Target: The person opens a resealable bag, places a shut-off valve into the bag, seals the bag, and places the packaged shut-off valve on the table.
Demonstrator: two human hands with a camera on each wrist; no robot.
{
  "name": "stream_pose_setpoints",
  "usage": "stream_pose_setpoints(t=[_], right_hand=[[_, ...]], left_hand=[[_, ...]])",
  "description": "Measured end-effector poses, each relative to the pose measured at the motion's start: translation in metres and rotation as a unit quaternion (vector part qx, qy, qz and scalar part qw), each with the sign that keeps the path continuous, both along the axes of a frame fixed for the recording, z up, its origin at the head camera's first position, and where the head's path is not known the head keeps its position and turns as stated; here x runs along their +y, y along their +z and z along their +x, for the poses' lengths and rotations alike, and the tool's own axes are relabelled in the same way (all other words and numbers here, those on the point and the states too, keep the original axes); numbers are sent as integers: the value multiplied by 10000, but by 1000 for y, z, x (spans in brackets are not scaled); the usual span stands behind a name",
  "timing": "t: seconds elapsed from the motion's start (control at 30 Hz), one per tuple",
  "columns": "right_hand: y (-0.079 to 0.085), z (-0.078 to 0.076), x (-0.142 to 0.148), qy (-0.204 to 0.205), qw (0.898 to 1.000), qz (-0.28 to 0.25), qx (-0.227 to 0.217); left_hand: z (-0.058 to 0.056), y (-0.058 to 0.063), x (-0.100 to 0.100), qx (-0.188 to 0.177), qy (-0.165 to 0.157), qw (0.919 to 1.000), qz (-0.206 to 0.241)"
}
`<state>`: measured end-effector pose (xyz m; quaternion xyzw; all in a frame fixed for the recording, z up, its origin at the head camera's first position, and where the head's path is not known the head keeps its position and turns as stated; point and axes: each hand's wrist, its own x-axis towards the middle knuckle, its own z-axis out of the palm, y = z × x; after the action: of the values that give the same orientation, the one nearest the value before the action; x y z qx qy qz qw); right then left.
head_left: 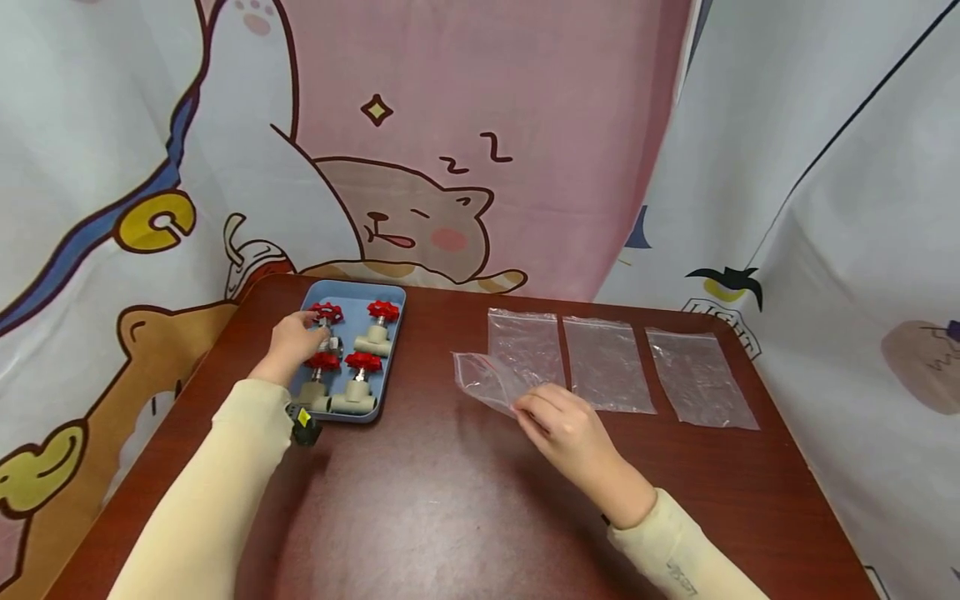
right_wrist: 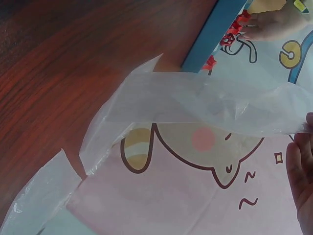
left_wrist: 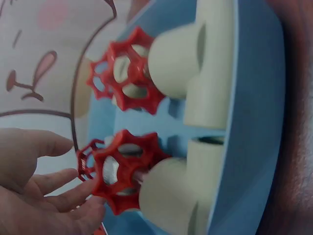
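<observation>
Several stop valves with red handwheels and pale plastic bodies stand in a blue tray (head_left: 397, 333) on the left of the table. My left hand (head_left: 296, 340) is at the far-left valve (head_left: 327, 313). In the left wrist view, the thumb and the extended fingers (left_wrist: 68, 196) are spread apart beside a red handwheel; whether they touch it is unclear. A nearer valve (left_wrist: 129, 169) partly covers that spot. Out over the table, my right hand (head_left: 573, 433) pinches a clear zip bag (head_left: 483, 379) by its edge. The bag hangs raised and tilted, and looks flat.
Three more clear bags lie in a row at the back right: a left one (head_left: 525, 337) partly behind the raised bag, a middle one (head_left: 609, 367) and a right one (head_left: 701, 379). A printed curtain (head_left: 570, 167) hangs behind the brown table (head_left: 420, 500).
</observation>
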<state>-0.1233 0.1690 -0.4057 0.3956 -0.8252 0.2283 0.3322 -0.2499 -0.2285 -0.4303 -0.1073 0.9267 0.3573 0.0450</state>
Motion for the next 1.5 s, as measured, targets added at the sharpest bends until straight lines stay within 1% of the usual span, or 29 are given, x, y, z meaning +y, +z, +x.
stream_pose_setpoints(t=[0.07,0.13,0.2,0.27,0.33,0.37,0.4,0.43,0.53,0.57,0.63,0.83,0.93,1.03,1.13,1.23,1.37,1.5], right_hand=[[-1,0,0,10,10000,28,-2],[-1,0,0,31,10000,48,5],[-2,0,-1,32,10000,64,-7],[-2,0,-1,35,10000,87,-34],[-2,0,-1,42,9999,112,-46],[-2,0,-2,41,9999,122,-53],[-2,0,-2,48,9999,128,-59],[-2,0,-2,52,9999,133,-61],[-3,1,-3,47,9999,156,-54],[-3,1,-3,41,9998,168,-63],[-3,1,-3,30,9998,201,-64],[-3,2,-2,-20,9996,252,-101],[-3,2,-2,-6,9997,230,-110],[-3,2,-2,3,9997,223,-123],[-3,2,-1,11,9997,227,-127],[-4,1,-2,41,9997,209,-116],[-4,1,-1,54,9998,165,-60],[-4,2,0,29,9999,140,-16]], left_hand=[[-4,-1,0,-241,147,9994,195],[-8,-3,0,-483,378,9967,526],[-11,-5,-1,-683,608,9914,932],[-13,-7,-2,-853,766,9838,1376],[-14,-10,-2,-1005,870,9771,1663],[-14,-11,-3,-1074,888,9752,1718],[-14,-12,-3,-1162,900,9742,1711],[-15,-14,-4,-1219,895,9750,1630],[-14,-19,-5,-1308,743,9815,1185],[-14,-20,-5,-1297,690,9840,1012],[-14,-22,-5,-1230,574,9874,812],[-14,-27,-2,-1131,316,9927,278],[-15,-27,0,-986,274,9947,26],[-15,-28,1,-702,213,9971,-179],[-14,-30,2,-487,237,9980,-315],[-12,-30,2,-357,377,9981,-323],[-11,-31,3,-242,686,9973,30],[-10,-33,3,-89,1053,9930,524]])
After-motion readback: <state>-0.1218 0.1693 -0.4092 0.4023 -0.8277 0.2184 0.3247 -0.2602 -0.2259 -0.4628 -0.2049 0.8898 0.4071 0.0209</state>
